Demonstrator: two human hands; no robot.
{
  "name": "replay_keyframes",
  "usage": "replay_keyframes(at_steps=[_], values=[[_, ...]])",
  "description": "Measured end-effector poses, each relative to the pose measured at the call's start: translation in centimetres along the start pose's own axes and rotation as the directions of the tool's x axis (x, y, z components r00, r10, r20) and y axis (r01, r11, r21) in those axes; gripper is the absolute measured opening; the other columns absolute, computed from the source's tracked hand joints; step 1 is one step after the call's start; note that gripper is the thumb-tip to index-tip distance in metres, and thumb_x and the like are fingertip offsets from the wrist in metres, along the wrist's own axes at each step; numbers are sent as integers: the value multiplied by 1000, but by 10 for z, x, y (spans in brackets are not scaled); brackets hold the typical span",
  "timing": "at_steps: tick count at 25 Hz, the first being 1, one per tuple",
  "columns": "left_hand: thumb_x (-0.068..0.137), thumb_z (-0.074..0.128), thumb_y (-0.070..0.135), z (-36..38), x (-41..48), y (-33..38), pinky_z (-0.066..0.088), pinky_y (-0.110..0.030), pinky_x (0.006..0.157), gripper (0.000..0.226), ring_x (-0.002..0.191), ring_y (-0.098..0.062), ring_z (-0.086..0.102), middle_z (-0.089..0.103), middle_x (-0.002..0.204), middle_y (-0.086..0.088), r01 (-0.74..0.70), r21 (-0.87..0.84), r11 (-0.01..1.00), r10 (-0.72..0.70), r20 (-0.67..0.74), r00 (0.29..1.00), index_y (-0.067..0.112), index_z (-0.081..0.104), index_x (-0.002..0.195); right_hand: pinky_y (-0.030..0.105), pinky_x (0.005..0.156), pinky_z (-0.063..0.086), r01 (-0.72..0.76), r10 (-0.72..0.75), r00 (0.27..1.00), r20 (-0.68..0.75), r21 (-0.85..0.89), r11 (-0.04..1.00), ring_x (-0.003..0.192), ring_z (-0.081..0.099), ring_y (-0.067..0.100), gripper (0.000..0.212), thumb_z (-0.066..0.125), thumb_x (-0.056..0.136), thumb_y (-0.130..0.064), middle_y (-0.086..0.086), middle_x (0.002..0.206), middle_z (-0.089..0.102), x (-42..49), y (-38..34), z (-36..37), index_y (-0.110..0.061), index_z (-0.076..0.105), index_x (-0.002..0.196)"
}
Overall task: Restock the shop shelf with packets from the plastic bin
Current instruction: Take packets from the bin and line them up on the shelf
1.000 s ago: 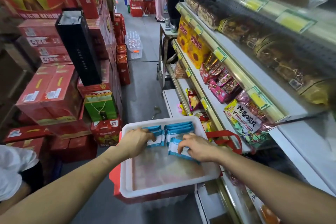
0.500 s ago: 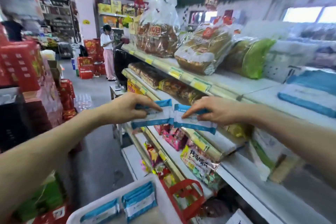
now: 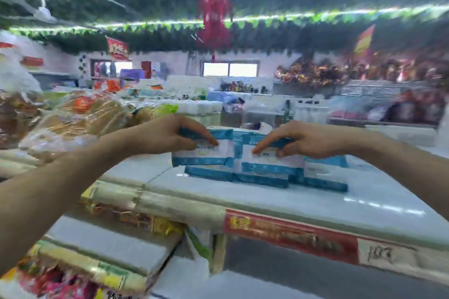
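Left hand (image 3: pixel 165 137) pinches one blue packet (image 3: pixel 206 155), right hand (image 3: pixel 303 139) pinches a second packet (image 3: pixel 269 159), both over the packet stack (image 3: pixel 243 176) on the top shelf (image 3: pixel 267 204). Stack looks staggered — a skewed drop could slide packets off the front edge.

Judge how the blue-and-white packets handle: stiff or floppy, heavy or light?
Probably light: the left hand and right hand each pinch a packet with fingertips. Likely flat, fairly firm: the stacked packets lie evenly on the shelf.
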State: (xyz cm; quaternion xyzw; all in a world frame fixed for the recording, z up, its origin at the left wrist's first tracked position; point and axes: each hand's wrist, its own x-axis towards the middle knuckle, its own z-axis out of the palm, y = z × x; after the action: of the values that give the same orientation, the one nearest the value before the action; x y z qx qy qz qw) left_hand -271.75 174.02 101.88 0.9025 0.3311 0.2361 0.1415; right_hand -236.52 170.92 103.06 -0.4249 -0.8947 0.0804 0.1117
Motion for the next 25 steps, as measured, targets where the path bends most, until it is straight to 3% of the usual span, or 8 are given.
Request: replay_keyframes(at_steps=[4,8,12,15,18,22,25], values=[[98,62,6,29,57,16,55,-17,87,47,106,4,64,67,126,25,-80,-5,997,80,29,996,48,76,112,41,112,44,-192,192,981,1,-19,981,128,55,4,49,62,101,-8,-27,135,60,-73,59,-9,-51,68,123],[99,60,4,53,87,30,55,-11,81,47,103,13,62,64,121,32,-102,-99,990,107,44,993,46,77,112,36,104,47,-285,285,958,-13,-28,958,115,54,3,49,58,102,-8,-25,119,58,-99,87,8,-51,68,123],[100,59,4,65,99,36,58,-19,87,48,106,10,63,67,117,35,-129,-136,982,139,61,988,48,76,111,27,92,41,-199,190,979,-76,-127,972,106,50,3,46,59,102,-12,-25,108,50,-85,98,17,-50,66,126],[100,59,2,76,105,42,57,-23,92,49,113,3,63,67,124,28,-151,-201,968,172,93,981,45,77,113,37,95,39,-126,78,985,-151,-337,933,109,45,12,41,60,102,-24,-12,121,48,-79,107,24,-52,60,132],[99,61,2,97,114,56,54,-24,95,47,116,-3,63,67,127,23,-203,-214,956,245,192,950,43,76,117,45,98,39,-174,78,963,-257,-373,911,116,44,16,46,63,99,-36,-5,131,49,-84,116,26,-48,51,141],[99,65,8,130,141,79,43,-6,87,42,111,5,60,65,123,29,-321,-118,940,342,319,884,38,72,127,48,97,42,-244,120,942,-312,-394,886,118,47,14,59,66,95,-42,-9,134,52,-101,124,28,-44,44,149],[98,66,11,148,165,92,36,-3,92,39,114,7,56,62,123,29,-428,-42,903,412,370,833,33,69,131,51,97,44,-294,144,919,-366,-395,870,120,49,16,63,69,93,-39,-10,136,53,-118,127,18,-44,42,150]])
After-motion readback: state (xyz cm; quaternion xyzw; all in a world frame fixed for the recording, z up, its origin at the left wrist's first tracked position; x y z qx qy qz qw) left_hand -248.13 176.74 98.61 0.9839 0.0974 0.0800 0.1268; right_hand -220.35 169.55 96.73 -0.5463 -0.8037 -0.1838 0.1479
